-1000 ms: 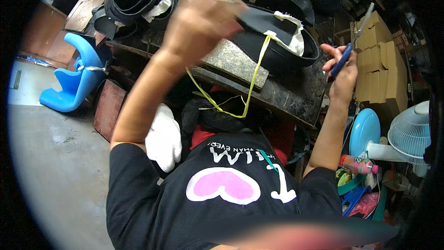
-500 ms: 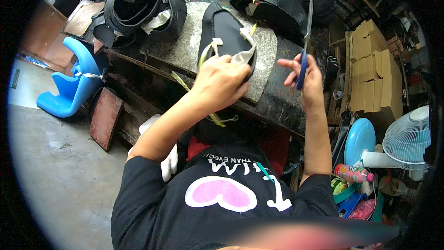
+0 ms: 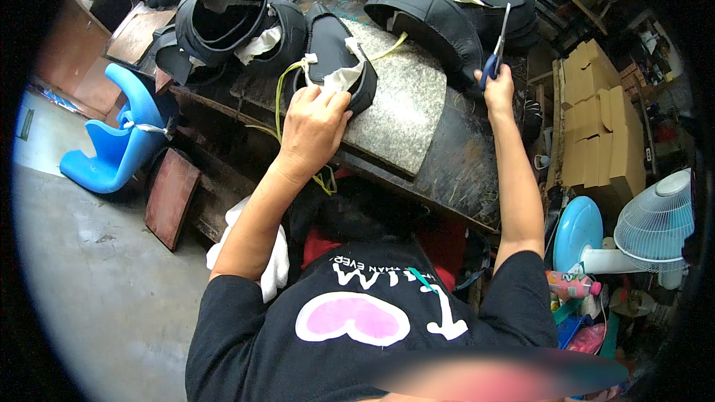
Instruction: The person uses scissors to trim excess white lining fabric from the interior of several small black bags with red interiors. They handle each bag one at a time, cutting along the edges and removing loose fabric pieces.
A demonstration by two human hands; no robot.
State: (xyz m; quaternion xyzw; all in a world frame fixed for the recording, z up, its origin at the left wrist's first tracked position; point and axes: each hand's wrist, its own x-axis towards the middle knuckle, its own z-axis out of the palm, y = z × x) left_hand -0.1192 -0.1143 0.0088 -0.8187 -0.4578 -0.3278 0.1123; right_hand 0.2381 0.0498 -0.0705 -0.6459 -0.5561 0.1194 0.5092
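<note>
Matt black leather seat cover lies on a rough, speckled grey stone slab.

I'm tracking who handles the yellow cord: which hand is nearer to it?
Left. The left hand rests on the black seat cover, right beside the yellow cord. The right hand is off to the right, raised and gripping blue-handled scissors.

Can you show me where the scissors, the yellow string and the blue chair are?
scissors (image 3: 497, 45): head view, on the metal blades above the blue handle.
yellow string (image 3: 278, 97): head view, on the loop left of the black piece.
blue chair (image 3: 119, 145): head view, on its seat.
</note>
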